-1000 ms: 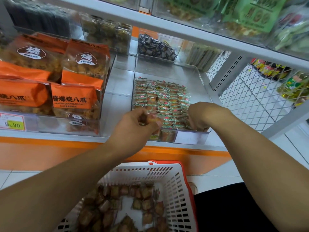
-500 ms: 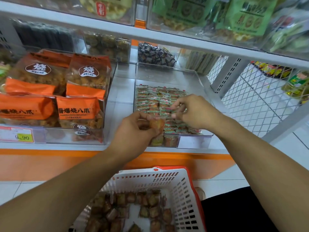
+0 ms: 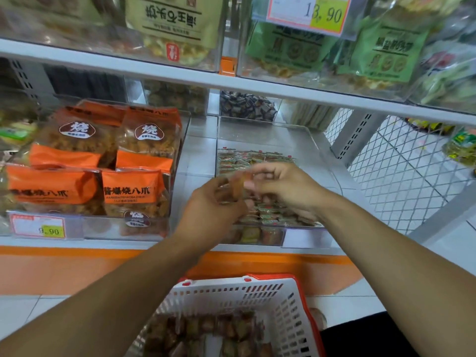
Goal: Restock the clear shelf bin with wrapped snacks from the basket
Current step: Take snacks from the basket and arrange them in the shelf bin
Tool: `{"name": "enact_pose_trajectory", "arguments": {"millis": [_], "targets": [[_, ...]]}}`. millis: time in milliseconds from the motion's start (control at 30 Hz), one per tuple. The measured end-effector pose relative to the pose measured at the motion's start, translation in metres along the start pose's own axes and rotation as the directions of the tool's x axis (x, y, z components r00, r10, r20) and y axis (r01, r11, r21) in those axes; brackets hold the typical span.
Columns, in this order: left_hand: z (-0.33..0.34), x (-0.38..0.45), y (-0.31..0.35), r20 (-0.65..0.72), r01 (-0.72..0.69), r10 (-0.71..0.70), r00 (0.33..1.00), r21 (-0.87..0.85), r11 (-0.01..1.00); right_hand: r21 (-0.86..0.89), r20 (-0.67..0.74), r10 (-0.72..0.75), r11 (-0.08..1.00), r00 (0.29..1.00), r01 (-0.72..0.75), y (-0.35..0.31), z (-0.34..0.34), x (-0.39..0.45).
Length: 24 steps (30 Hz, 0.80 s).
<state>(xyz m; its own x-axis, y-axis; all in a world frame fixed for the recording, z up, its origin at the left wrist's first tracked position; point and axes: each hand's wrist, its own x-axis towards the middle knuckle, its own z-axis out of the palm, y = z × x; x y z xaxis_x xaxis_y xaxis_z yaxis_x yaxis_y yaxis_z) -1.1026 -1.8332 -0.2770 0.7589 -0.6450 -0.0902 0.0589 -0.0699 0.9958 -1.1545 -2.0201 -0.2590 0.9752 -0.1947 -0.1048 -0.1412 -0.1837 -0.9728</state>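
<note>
Nearest, at the bottom edge: white basket (image 3: 291, 302) with a red rim, holding a loose heap of brown wrapped snacks (image 3: 206, 333).

Above it, over the front of the clear shelf bin (image 3: 304, 238): left hand (image 3: 213, 210), fingers curled round a small stack of wrapped pieces, one blurred brown snack (image 3: 236, 188) sticking up from the fingertips. Just right of it and touching that same piece: right hand (image 3: 286, 189), thumb and forefinger pinching the snack's upper edge, other fingers loosely bent. Both hands low over the bin's near rows.

Inside the bin: flat rows of small green-and-red wrapped pieces (image 3: 257, 161) filling the near half, bare floor in the far half. A few orange and brown wrapped pieces visible through the front wall.

Left of the bin, in a neighbouring clear box: orange snack bags (image 3: 134, 186) stacked in rows, with a price tag (image 3: 38, 226) reading 9.90 on the front.

Farther back: a small bin of dark wrapped candies (image 3: 247, 106).

Overhead on the upper shelf: tan and green bags (image 3: 291, 47) and a price tag (image 3: 309, 12) marked 13.90.

To the far right: white wire mesh panel (image 3: 401, 181).
</note>
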Motion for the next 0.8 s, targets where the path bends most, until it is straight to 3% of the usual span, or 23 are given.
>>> {"name": "enact_pose_trajectory", "arguments": {"millis": [67,167,233,333,467,600,800], "targets": [[-0.001,0.001,0.004,0.026,-0.047,0.045,0.999,0.087,0.995,0.096,-0.166,0.04,0.995,0.985,-0.024,0.004,-0.005,0.022],[0.006,-0.003,0.0,0.078,-0.09,0.068,0.995,0.32,0.943,-0.018,-0.432,0.074,0.996,0.899,-0.09,0.018,-0.004,0.059],[0.011,-0.008,-0.009,0.161,-0.152,0.086,0.983,0.464,0.873,-0.085,-0.499,0.068,0.988,0.864,-0.126,0.027,0.001,0.089],[0.013,-0.007,-0.023,0.278,-0.283,0.118,0.953,0.682,0.675,-0.224,-0.54,0.032,0.958,0.841,-0.18,0.031,0.007,0.13],[0.013,-0.005,-0.029,0.359,-0.353,0.112,0.926,0.724,0.593,-0.354,-0.578,-0.02,0.907,0.816,-0.229,0.032,0.009,0.167],[0.011,-0.003,-0.03,0.398,-0.394,0.121,0.909,0.731,0.557,-0.297,-0.613,0.002,0.926,0.79,-0.232,0.037,0.005,0.177],[0.005,-0.006,-0.028,0.388,-0.435,0.212,0.897,0.69,0.579,-0.306,-0.63,0.03,0.909,0.776,-0.284,0.042,-0.001,0.177]]}}
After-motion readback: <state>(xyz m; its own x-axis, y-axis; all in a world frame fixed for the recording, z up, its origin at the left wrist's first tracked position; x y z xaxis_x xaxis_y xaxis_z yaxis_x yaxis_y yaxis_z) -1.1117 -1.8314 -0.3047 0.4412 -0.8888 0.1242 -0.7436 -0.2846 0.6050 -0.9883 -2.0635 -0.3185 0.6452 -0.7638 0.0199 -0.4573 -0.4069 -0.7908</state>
